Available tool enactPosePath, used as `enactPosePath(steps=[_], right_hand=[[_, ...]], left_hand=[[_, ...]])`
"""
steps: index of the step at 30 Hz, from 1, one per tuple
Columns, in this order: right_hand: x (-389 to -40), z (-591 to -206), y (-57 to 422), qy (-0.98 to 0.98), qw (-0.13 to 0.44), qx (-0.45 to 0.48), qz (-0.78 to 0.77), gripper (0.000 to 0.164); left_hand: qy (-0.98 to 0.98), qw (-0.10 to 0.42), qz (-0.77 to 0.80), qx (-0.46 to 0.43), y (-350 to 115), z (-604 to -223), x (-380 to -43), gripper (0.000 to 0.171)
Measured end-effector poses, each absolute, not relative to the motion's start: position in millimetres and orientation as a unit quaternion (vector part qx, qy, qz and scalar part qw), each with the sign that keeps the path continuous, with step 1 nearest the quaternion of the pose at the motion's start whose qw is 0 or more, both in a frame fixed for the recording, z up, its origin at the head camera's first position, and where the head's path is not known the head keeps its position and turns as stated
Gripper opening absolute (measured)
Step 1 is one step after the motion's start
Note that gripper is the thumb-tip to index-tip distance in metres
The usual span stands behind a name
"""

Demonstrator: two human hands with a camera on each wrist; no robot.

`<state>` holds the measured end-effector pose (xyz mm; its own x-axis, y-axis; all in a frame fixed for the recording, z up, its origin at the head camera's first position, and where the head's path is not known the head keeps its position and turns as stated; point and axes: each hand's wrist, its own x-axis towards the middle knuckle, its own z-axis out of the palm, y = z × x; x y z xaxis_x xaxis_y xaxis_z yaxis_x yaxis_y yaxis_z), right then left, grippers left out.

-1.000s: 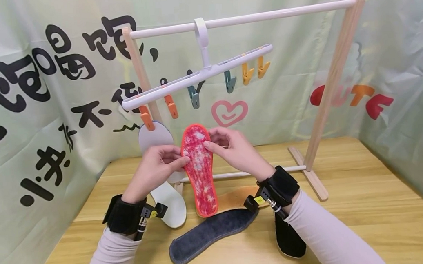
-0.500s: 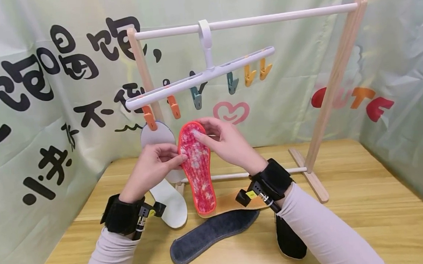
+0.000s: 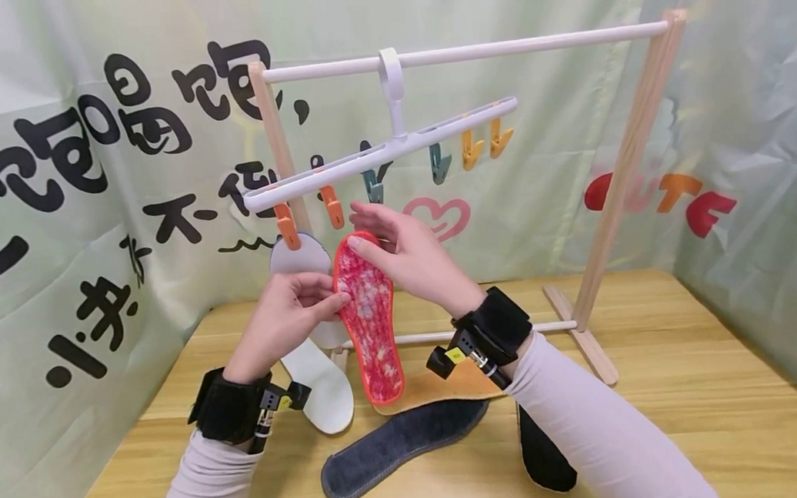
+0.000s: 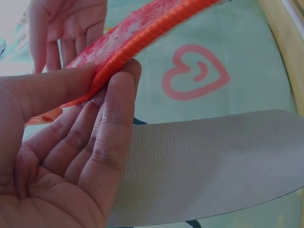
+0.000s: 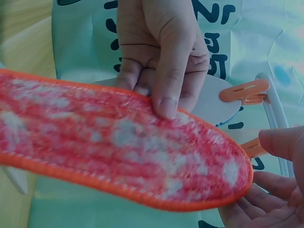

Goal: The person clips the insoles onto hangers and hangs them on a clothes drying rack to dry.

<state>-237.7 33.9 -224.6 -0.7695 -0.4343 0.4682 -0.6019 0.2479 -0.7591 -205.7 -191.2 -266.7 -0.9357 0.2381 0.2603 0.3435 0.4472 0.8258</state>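
My left hand pinches the side edge of a red-and-white fuzzy insole with an orange border, held upright above the table. In the left wrist view its thumb lies on the fuzzy face and the fingers behind. At the insole's top end is my right hand. The right wrist view shows that hand's thumb apart from the insole, with fingers partly behind the tip. An orange clothespin hangs just above the insole. Another orange clothespin grips a pale grey insole, partly hidden by my left hand.
A white hanger with green and yellow clothespins hangs from a rack bar. On the table lie a white insole, a tan insole, a dark grey insole and a black insole, partly under my right arm.
My right hand has moved up and left along the red insole to its top end, its thumb coming off the face. The left hand keeps its pinch, and the insole has shifted slightly left.
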Motion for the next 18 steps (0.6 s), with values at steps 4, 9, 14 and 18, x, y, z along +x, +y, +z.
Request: enactPosePath(steps=[4, 9, 14, 18], right_hand=[[-237.0, -218.7, 26.7, -0.784, 0.083, 0.33, 0.519, 0.061], [-236.7, -212.5, 20.1, -0.786, 0.084, 0.322, 0.521, 0.061], [-237.6, -207.7, 14.6, -0.784, 0.086, 0.32, 0.526, 0.062], [-237.6, -203.6, 10.3, -0.781, 0.086, 0.319, 0.53, 0.062]], left_hand=[[-0.85, 0.052, -0.497, -0.17, -192.6, -267.4, -206.4, 0.021], [-0.848, 0.055, -0.499, -0.169, -193.9, -267.6, -207.3, 0.021], [-0.848, 0.06, -0.497, -0.173, -195.9, -267.7, -208.2, 0.02], [-0.849, 0.067, -0.493, -0.177, -197.6, -267.1, -208.4, 0.02]])
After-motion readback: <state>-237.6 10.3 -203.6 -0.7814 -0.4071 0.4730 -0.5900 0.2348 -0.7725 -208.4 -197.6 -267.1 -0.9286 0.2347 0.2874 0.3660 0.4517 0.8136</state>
